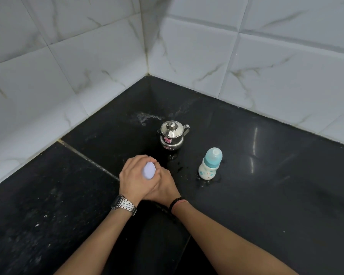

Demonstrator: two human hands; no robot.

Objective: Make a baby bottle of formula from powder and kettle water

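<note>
Both hands wrap around a small container with a pale lilac lid [149,170], probably the powder tub; only its top shows. My left hand [134,177] grips it from the left and my right hand [164,186] from the right, fingers overlapping. A small steel kettle [171,134] with its lid on stands behind my hands on the black counter [266,185]. To the right stands a baby bottle [210,164] with a teal collar and a capped top, upright.
White marble-look tiled walls [246,62] meet in a corner behind the kettle. Water drops lie on the counter around the bottle's base and near the kettle. A seam crosses the counter at the left.
</note>
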